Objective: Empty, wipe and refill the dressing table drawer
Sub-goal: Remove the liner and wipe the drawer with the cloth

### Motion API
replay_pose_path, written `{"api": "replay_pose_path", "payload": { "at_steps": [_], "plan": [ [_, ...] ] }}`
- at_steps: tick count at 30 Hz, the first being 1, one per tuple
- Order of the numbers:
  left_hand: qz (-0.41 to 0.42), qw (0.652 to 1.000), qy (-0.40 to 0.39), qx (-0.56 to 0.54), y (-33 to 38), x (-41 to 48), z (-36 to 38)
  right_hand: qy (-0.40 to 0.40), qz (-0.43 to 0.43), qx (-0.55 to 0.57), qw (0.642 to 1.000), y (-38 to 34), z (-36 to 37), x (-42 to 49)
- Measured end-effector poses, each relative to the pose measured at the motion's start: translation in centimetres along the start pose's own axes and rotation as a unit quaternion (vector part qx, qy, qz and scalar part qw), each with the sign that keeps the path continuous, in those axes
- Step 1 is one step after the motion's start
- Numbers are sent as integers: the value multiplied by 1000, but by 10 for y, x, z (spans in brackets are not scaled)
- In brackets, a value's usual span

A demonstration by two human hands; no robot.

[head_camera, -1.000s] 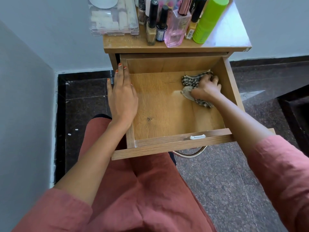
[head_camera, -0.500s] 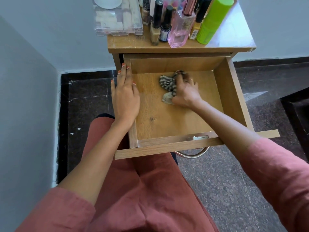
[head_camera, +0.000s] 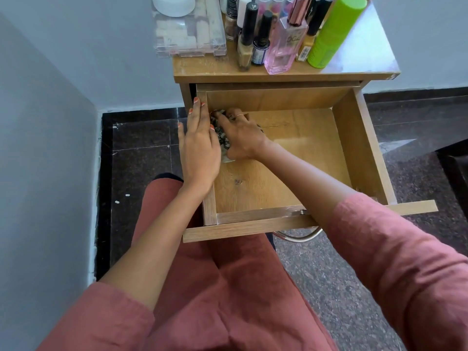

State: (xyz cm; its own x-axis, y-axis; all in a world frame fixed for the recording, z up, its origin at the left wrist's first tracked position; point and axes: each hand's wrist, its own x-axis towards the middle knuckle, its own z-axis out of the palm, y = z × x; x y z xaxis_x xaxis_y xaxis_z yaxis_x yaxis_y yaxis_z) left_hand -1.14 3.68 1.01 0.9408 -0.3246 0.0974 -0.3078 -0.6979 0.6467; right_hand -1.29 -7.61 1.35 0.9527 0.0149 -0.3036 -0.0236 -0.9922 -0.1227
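Looks like the wipe step. The drawer (head_camera: 362,148) is pulled far out over the lap with nothing in it but the cloth, so the bare wood bottom shows. The right hand (head_camera: 240,133) is in the far-left corner with its fingers curled over a bunched patterned cloth (head_camera: 222,139), pressing it down. The left hand (head_camera: 198,148) lies flat on the left side wall just beside the right, fingers straight, holding nothing. Risks:

1. The drawer looks near full extension and both hands load its left side, so a hard downward push could rack it or pull it off its runners.
2. The dressing table (head_camera: 367,64) is crowded near its front edge with a pink perfume bottle (head_camera: 286,46), a green bottle (head_camera: 334,34) and nail polish bottles (head_camera: 245,46), all tall and narrow. A shove toward the back wall could jolt the table and drop one into the drawer or onto the stone floor (head_camera: 329,274).
3. With the cloth balled up, the corners are easy to skip. I can't tell which areas are already wiped.
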Motion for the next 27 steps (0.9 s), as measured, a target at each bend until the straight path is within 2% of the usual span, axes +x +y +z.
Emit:
{"api": "replay_pose_path", "payload": {
  "at_steps": [4,12,14,16,17,19,21,23,24,27],
  "plan": [
    [5,1000,0,-4,0,1,0,-15,-17,0,1000,4,-1,8],
    [1,1000,4,8,-1,0,-1,6,-56,101,993,19,3,-18],
    [-3,1000,4,4,-1,0,-1,37,-33,153,987,26,6,-30],
    [-7,1000,1,-15,-1,-1,-1,82,46,241,966,31,6,-38],
    [-10,999,-3,-37,-1,-1,0,107,93,296,945,33,4,-40],
    [-17,995,-11,-99,-1,-1,-1,137,174,426,877,33,-6,-41],
    [-30,987,-17,-160,0,-2,-2,120,215,554,796,27,-14,-38],
    [-55,978,-18,-199,0,-3,-3,75,216,647,727,12,-15,-29],
    [-68,975,-20,-210,-1,-3,-3,58,203,697,685,4,-12,-23],
    [-93,970,-34,-221,-2,-2,-2,45,138,850,506,-19,-10,-12]
  ]
}}
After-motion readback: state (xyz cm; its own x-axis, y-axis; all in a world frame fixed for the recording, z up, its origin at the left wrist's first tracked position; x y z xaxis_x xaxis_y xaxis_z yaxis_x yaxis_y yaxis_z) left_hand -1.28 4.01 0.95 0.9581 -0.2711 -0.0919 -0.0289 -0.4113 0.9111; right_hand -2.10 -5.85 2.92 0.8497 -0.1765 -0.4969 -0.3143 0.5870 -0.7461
